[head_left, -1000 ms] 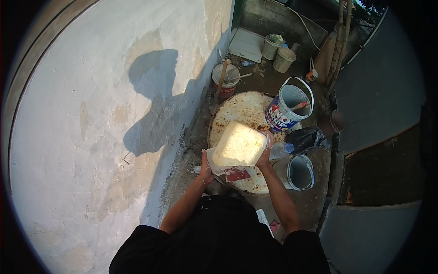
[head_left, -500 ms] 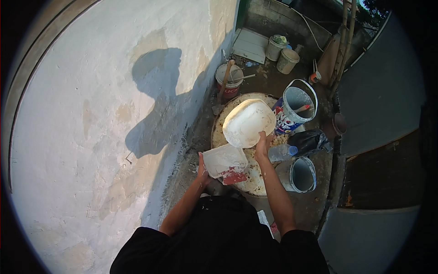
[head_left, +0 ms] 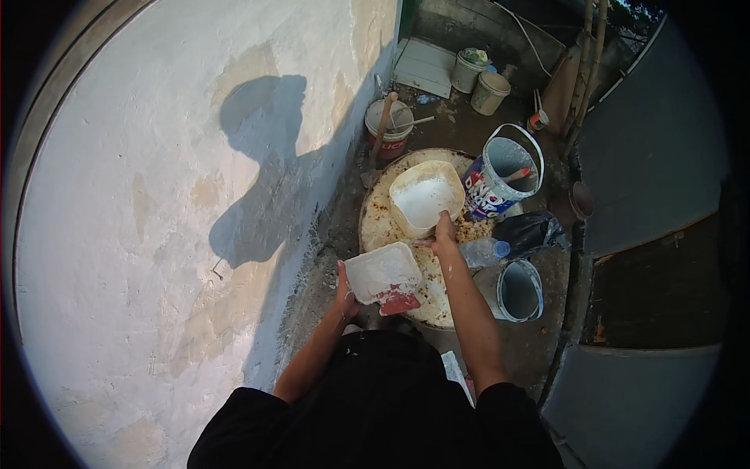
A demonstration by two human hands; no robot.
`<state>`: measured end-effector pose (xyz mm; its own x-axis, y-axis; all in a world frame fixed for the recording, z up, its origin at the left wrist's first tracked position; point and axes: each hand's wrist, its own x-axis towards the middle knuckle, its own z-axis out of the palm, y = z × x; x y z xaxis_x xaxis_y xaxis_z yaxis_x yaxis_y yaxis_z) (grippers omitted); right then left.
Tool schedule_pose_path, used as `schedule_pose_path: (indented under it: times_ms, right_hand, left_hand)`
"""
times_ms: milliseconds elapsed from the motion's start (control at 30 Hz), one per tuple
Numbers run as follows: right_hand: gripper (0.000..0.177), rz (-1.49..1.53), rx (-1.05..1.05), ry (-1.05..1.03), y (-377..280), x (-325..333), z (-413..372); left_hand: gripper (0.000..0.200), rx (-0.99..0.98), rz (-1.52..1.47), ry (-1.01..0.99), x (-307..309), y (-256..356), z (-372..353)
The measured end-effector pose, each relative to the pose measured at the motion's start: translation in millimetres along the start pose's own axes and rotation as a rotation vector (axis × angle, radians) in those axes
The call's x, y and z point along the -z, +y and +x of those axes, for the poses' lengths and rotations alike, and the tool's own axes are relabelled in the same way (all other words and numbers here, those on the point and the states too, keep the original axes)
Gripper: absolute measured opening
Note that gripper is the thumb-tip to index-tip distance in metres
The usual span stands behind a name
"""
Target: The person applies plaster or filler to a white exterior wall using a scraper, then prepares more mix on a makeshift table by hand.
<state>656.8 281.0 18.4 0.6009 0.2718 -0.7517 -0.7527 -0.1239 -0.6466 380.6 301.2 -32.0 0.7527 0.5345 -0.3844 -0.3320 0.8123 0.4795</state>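
My left hand (head_left: 344, 291) grips the left edge of a white-smeared tray (head_left: 383, 273), with a red patch at its lower right. My right hand (head_left: 444, 233) holds the near rim of a cream plastic basin (head_left: 426, 197) with white material inside. The basin is over a round, stained tabletop (head_left: 376, 223); whether it rests there I cannot tell. Right of it stands a printed bucket (head_left: 486, 187) with a red-tipped brush (head_left: 517, 175) inside. A clear bottle with a blue cap (head_left: 500, 249) lies beside my right wrist.
A patchy white wall (head_left: 156, 234) fills the left side. A grey bucket (head_left: 519, 291) and black plastic bag (head_left: 525, 234) are at the right. Beyond the round top are a bucket with a wooden-handled tool (head_left: 388, 125), two pails (head_left: 490, 92) and bamboo poles (head_left: 586, 70).
My right hand has brought the basin from a tilted, raised pose to a flatter, lower one, so its inside shows more. The tray in my left hand has barely shifted.
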Motion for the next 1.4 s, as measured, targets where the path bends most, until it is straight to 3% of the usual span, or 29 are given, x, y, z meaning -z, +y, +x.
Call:
schedule_pose_path:
  times_ms: [300, 367, 467, 533, 600, 700, 800, 1000, 1133, 1400]
  right_hand:
    - [0.061, -0.048, 0.12, 0.025, 26, 27, 18]
    - [0.061, -0.038, 0.139, 0.095, 27, 28, -13]
    - [0.06, -0.115, 0.377, -0.112, 25, 37, -116]
    - [0.055, -0.923, 0.918, -0.243, 27, 66, -155]
    - [0.042, -1.45, 1.333, -0.511, 30, 83, -182]
    - [0.031, -1.686, 1.364, -0.658, 45, 91, -186]
    - [0.02, -1.826, 1.198, -0.677, 46, 87, -169]
    - [0.028, -1.718, 1.293, -0.503, 19, 80, -153]
    - [0.031, -1.715, 1.243, -0.409, 9, 64, -162]
    - [0.034, -1.813, 1.304, -0.632, 30, 71, -152]
  left_hand:
    - [0.085, -0.002, 0.022, 0.014, -12, -1, 3]
    - [0.086, 0.003, 0.033, 0.021, -11, -3, 4]
    - [0.086, 0.027, 0.019, 0.004, -24, 2, 1]
    - [0.086, 0.016, 0.045, 0.002, -25, 2, 2]
    - [0.084, 0.01, 0.033, 0.0, -27, -1, 4]
    - [0.08, 0.02, 0.001, -0.011, -31, -2, 8]
    - [0.081, 0.03, 0.024, -0.032, -37, -4, 7]
    - [0.084, 0.074, 0.023, -0.091, -39, -13, 10]
    - [0.086, 0.074, 0.033, -0.084, -38, -16, 10]
    - [0.088, 0.06, 0.032, -0.069, -39, -18, 7]
